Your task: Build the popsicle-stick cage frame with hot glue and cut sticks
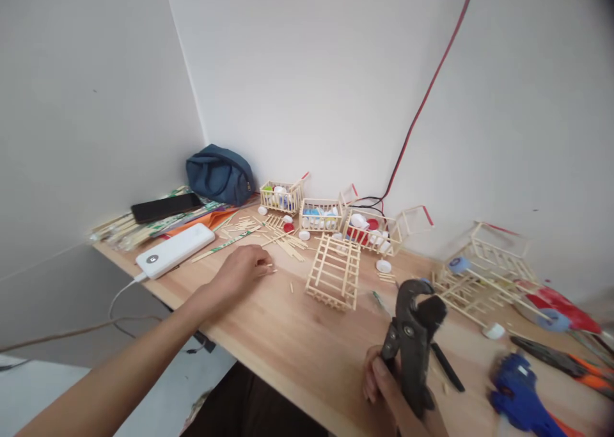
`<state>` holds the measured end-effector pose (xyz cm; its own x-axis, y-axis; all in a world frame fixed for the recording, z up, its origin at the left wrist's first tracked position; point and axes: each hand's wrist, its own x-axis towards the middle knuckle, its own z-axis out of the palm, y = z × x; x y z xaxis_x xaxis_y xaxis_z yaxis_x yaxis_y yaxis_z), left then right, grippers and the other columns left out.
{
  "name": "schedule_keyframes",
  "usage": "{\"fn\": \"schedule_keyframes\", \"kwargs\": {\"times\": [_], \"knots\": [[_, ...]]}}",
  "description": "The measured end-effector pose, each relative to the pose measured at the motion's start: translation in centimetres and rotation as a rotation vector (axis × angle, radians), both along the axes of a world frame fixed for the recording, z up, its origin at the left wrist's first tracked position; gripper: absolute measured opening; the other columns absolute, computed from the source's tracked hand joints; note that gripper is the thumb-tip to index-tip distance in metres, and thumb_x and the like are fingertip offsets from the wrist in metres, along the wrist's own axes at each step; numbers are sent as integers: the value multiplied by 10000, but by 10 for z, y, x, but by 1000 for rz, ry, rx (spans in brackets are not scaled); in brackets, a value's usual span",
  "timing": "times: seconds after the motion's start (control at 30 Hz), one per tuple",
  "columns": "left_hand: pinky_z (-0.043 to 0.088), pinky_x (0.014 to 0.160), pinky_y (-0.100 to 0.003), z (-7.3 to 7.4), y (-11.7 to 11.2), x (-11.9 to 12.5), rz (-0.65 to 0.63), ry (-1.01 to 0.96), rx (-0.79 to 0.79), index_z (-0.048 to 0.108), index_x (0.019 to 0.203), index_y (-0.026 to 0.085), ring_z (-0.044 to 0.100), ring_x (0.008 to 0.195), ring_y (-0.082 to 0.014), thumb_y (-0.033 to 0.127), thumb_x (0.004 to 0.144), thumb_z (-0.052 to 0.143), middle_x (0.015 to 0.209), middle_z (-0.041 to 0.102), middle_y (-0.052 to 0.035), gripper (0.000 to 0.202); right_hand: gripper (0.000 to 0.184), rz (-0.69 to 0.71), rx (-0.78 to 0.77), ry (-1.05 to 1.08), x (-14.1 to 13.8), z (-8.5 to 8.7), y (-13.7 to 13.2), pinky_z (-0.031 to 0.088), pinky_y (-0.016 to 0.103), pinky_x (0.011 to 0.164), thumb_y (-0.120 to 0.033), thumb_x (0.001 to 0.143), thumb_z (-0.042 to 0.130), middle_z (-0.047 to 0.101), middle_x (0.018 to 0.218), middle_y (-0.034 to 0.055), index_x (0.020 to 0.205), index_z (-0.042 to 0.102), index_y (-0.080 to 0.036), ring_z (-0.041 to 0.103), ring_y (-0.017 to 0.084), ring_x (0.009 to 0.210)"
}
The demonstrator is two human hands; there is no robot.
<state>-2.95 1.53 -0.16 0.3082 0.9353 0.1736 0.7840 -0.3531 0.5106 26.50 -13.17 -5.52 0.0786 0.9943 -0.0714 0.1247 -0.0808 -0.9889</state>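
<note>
My left hand (242,270) reaches across the wooden table (297,341), its fingertips pinched on a small wooden stick (269,269) lying on the surface. Loose sticks (283,242) lie just beyond it. My right hand (388,389) grips the handles of dark metal pliers (413,341), held upright near the table's front edge with the jaws pointing up. A small stick-built crate (334,272) stands between the two hands.
Three stick baskets (322,214) filled with bottle caps stand by the wall, and a larger stick frame (484,267) is at the right. A blue glue gun (520,395), a power bank (175,250), a phone (165,207) and a blue pouch (220,174) are also there.
</note>
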Motion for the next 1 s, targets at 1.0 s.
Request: {"fn": "schedule_keyframes", "kwargs": {"times": [1.0], "knots": [[407, 756, -324, -15, 50, -25, 189, -17, 84, 623, 748, 152, 575, 862, -237, 135, 777, 532, 854, 651, -106, 96, 357, -107, 25, 237, -15, 11, 7, 414, 289, 545, -505, 824, 641, 523, 599, 10, 681, 557, -189, 477, 147, 564]]}}
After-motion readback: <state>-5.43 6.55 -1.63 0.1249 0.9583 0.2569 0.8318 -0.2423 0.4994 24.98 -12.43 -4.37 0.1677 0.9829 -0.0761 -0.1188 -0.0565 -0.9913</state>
